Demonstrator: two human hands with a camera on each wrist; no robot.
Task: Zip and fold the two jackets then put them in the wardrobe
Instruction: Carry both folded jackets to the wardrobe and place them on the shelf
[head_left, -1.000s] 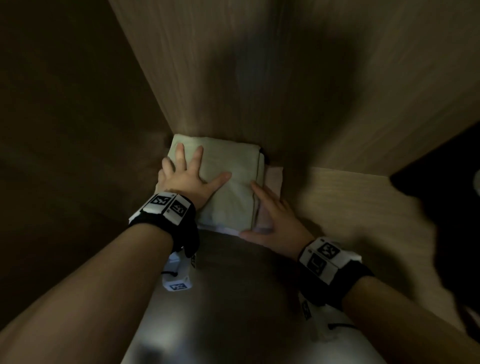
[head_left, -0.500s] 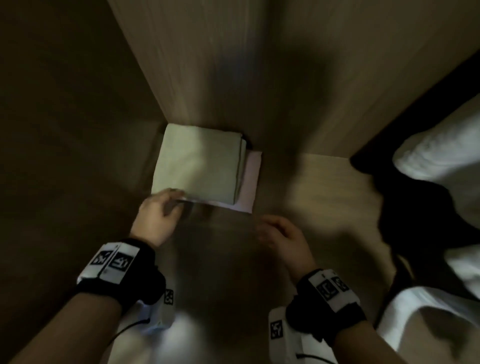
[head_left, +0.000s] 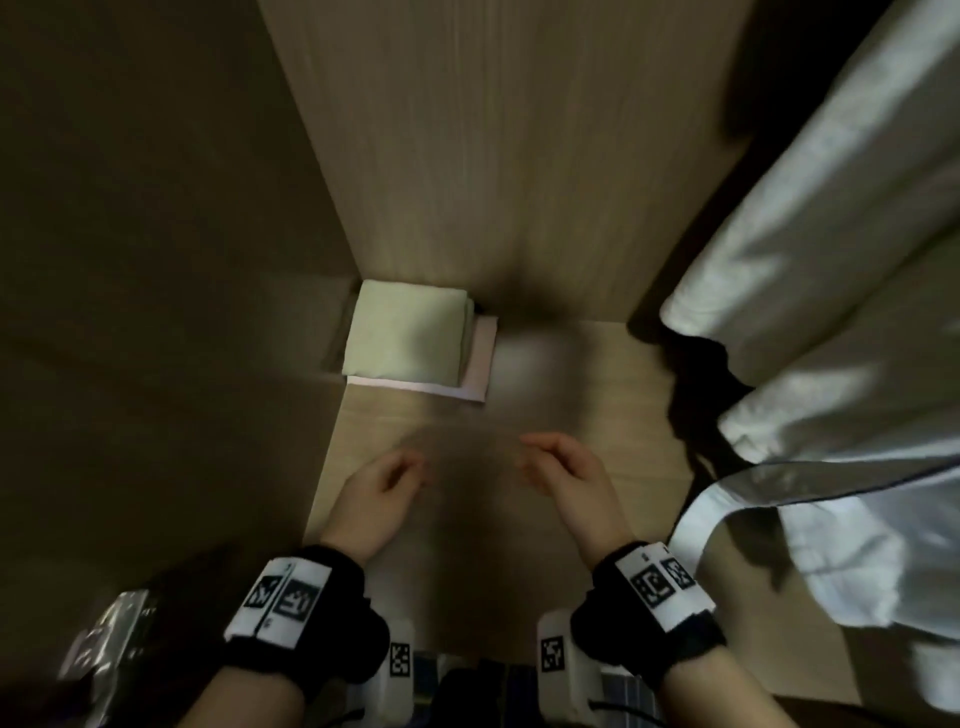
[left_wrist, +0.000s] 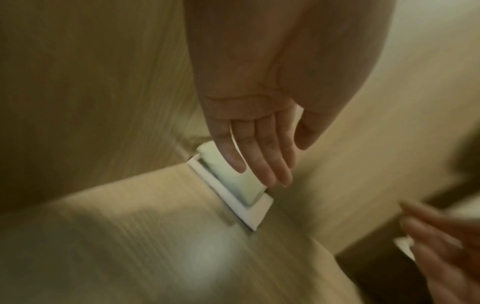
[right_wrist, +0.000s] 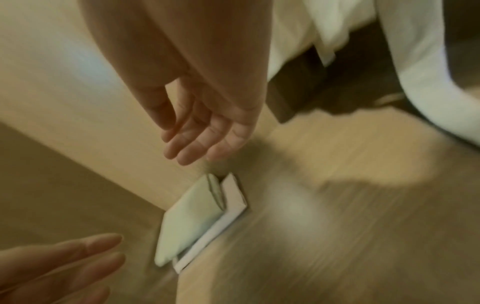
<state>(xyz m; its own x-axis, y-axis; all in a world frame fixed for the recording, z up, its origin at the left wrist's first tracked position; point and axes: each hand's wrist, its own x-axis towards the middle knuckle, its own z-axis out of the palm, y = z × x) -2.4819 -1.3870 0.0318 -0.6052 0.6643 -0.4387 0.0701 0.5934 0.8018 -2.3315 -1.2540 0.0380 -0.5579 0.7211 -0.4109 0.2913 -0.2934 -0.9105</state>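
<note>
Now both folded jackets, pale green fabric square (head_left: 408, 335) atop pinkish-white one (head_left: 480, 358), sit in wardrobe's back-left corner (head_left: 358, 275). Left hand (head_left: 376, 496) and right hand (head_left: 566, 475) released, empty. Advisable: withdraw straight, avoid brushing stack.

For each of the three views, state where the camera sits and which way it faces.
Head: worn on the head, looking down into the wardrobe corner; both wrists, left hand and right hand show.
Left wrist: looks along the left palm toward the green jacket.
Right wrist: looks along the right palm toward the white jacket.
All three share the stacked jackets on the shelf.
</note>
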